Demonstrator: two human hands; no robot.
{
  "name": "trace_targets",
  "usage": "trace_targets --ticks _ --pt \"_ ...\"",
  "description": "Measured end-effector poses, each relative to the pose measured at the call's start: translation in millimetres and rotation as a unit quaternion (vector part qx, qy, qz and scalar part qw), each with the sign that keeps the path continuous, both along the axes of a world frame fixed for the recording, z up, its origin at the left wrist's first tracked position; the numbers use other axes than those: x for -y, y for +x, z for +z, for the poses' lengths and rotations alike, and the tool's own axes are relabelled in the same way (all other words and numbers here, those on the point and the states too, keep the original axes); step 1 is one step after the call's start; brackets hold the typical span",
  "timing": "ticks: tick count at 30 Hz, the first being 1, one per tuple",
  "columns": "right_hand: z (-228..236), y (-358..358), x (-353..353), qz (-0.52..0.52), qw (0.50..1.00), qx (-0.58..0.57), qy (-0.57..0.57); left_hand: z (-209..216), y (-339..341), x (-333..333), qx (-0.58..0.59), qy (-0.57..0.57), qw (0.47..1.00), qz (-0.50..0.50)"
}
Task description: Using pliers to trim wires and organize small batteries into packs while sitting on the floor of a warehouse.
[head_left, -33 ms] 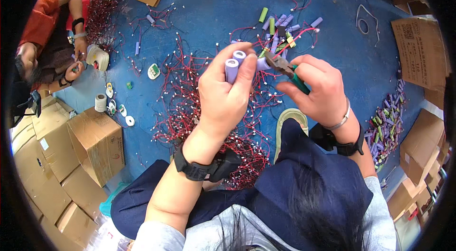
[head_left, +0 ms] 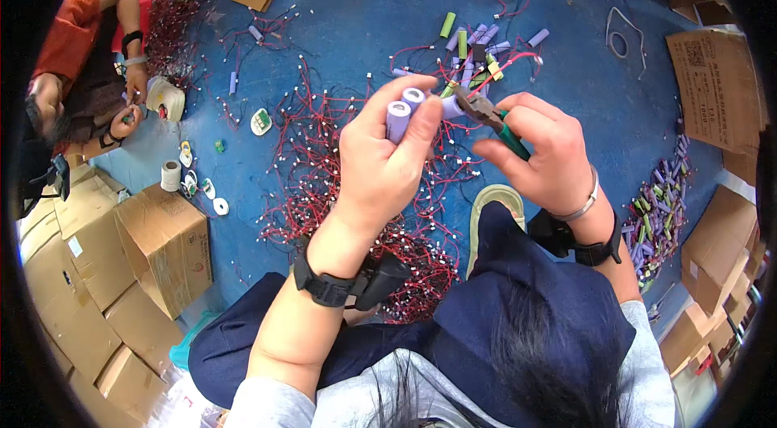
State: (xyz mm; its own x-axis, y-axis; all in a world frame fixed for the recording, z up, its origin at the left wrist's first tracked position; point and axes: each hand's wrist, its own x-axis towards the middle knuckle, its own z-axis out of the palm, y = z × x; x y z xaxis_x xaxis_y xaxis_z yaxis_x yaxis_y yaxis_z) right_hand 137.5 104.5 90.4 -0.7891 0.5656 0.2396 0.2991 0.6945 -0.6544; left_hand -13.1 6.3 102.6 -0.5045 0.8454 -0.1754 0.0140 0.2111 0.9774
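Observation:
My left hand (head_left: 382,154) is closed round purple cylindrical battery cells; two pale ends, of one cell (head_left: 397,122) and of another cell (head_left: 413,97), stick up between thumb and fingers. A further purple cell (head_left: 451,107) shows beyond my thumb, beside the jaws of a pair of cutting pliers (head_left: 484,114). The pliers have dark metal jaws and green handles, and my right hand (head_left: 541,154) is wrapped round them. A red wire (head_left: 503,70) rises from close to the jaws; whether they touch it I cannot tell.
Loose purple and green cells (head_left: 477,43) lie just beyond my hands. Below them spreads a tangle of red and black wires (head_left: 312,161) with white connectors. More cells (head_left: 660,201) are heaped at right. Cardboard boxes (head_left: 162,242) stand at left, where another person's hand (head_left: 125,122) works.
Both hands have shifted very slightly to the right, along with the cells and pliers. The red wire's far end has dropped a little. The grips look the same.

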Motion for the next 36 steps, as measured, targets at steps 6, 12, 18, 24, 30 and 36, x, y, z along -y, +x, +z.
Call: trace_targets --ticks 6,12,18,24,30,36 --pt "7 2 -7 0.022 0.999 0.011 0.047 -3 -12 -2 -0.221 0.086 0.967 -0.095" --pt "6 7 -15 0.003 0.979 0.008 0.206 0 -3 -6 -0.267 0.082 0.955 -0.096" --pt "-10 -14 -4 -0.12 0.956 -0.004 0.269 -33 0 -2 0.158 -0.233 0.959 0.039" --pt "-22 -10 -4 0.205 0.932 0.275 0.12 -71 -81 31 0.378 -0.083 0.892 0.234" --pt "-67 -18 24 0.327 0.91 0.249 0.064 -36 -160 78 0.363 0.131 0.875 0.291" --pt "-73 -56 32 0.352 0.918 0.17 0.061 -33 -173 119 0.352 0.153 0.884 0.268"
